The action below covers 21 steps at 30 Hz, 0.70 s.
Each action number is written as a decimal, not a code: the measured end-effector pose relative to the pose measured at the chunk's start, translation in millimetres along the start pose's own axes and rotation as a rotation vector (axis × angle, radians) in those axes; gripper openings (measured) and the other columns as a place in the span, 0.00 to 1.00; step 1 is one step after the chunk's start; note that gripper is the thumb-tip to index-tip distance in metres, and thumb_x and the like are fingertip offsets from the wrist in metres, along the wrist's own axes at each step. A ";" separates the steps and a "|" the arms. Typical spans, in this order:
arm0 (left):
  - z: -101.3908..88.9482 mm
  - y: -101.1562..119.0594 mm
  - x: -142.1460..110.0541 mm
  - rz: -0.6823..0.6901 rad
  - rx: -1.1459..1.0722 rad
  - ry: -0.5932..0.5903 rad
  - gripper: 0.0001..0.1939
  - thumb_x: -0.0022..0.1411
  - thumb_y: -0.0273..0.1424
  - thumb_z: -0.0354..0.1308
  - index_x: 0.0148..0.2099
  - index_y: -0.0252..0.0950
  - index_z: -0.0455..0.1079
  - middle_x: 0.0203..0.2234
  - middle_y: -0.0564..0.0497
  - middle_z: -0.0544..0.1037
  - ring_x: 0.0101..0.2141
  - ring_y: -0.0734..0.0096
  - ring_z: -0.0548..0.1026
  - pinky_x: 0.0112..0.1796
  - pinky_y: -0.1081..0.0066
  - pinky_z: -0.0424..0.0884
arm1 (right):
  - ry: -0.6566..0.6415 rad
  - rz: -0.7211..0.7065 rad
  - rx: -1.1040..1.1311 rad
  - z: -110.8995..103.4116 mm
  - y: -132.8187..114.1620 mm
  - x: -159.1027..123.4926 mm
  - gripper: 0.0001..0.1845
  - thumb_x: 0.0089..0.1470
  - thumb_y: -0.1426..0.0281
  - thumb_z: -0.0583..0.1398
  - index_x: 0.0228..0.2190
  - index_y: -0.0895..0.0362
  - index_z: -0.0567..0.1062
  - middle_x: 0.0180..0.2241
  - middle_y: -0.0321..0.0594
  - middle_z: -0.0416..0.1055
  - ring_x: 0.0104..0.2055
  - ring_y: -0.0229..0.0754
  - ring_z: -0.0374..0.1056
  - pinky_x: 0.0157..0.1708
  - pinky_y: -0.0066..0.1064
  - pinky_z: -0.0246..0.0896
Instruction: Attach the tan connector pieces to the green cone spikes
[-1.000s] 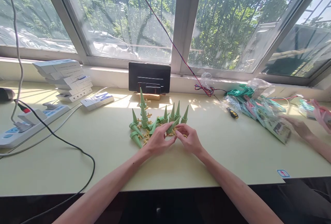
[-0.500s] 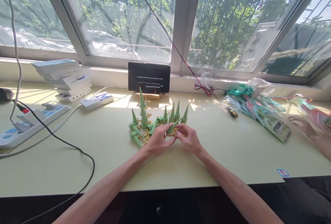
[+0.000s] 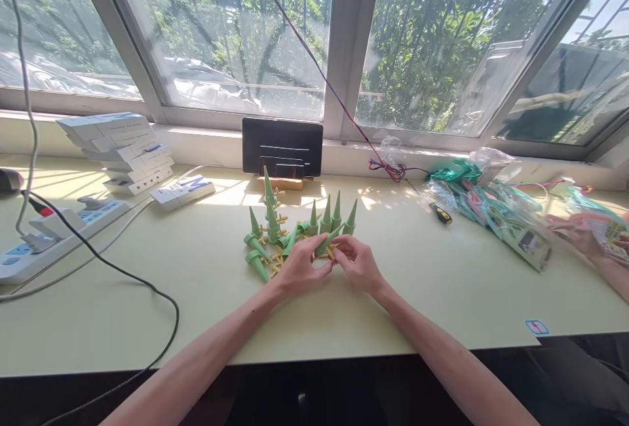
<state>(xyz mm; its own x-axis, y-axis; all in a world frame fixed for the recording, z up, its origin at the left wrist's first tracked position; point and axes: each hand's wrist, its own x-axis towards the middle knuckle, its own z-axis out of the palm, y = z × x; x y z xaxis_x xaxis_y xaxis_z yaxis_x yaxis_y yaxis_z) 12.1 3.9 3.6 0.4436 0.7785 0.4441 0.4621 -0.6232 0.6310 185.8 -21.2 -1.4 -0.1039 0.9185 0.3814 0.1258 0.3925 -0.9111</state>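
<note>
My left hand (image 3: 301, 266) is closed around a green plant-watering spike (image 3: 328, 240), a hollow plastic cone whose point leans up to the right. At its lower end, the fingertips of my right hand (image 3: 362, 263) pinch a small yellow valve piece (image 3: 330, 253). Whether that piece is seated in the spike I cannot tell, as fingers cover the joint. Just beyond my hands, several upright green spikes (image 3: 337, 211) stand in a cluster. To the left, more spikes (image 3: 256, 265) lie on their sides among loose yellow valves (image 3: 276, 259).
A dark tablet (image 3: 283, 137) leans on a wooden stand at the back. White boxes (image 3: 122, 144) and a power strip (image 3: 93, 223) occupy the left. On the right lie a yellow-black tool (image 3: 441, 213), plastic packets (image 3: 521, 236) and another person's hand (image 3: 584, 239).
My hands stay nearly in place, with only small finger movement at the yellow valve. On the right, the other person's hand and the packet beside it have shifted.
</note>
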 end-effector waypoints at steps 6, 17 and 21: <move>0.2 -1.0 -0.2 0.013 0.008 0.016 0.26 0.58 0.33 0.61 0.59 0.35 0.69 0.42 0.46 0.79 0.29 0.71 0.74 0.28 0.72 0.71 | 0.013 -0.006 -0.064 -0.2 -4.3 0.4 0.08 0.57 0.66 0.61 0.38 0.55 0.75 0.32 0.41 0.79 0.34 0.46 0.78 0.35 0.37 0.76; 0.7 -2.3 -1.3 0.009 0.039 0.010 0.28 0.57 0.32 0.61 0.60 0.33 0.68 0.44 0.43 0.79 0.34 0.65 0.77 0.33 0.68 0.74 | -0.058 0.019 -0.118 0.0 -4.4 -0.3 0.09 0.57 0.64 0.60 0.28 0.55 0.75 0.23 0.37 0.75 0.23 0.42 0.72 0.26 0.33 0.69; 1.4 -3.3 -1.3 0.019 0.053 0.002 0.28 0.57 0.32 0.61 0.60 0.34 0.67 0.46 0.43 0.79 0.36 0.63 0.77 0.35 0.67 0.75 | -0.063 0.012 -0.127 -0.1 -3.3 -0.9 0.09 0.57 0.65 0.60 0.28 0.55 0.76 0.23 0.37 0.74 0.22 0.42 0.71 0.25 0.32 0.68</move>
<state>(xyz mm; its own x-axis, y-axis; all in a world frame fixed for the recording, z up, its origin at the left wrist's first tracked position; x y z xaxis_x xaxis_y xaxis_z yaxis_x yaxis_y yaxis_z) 11.0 4.8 0.1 0.4516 0.7663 0.4569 0.4937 -0.6413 0.5874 185.5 -23.3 1.3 -0.1631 0.9198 0.3568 0.2503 0.3884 -0.8868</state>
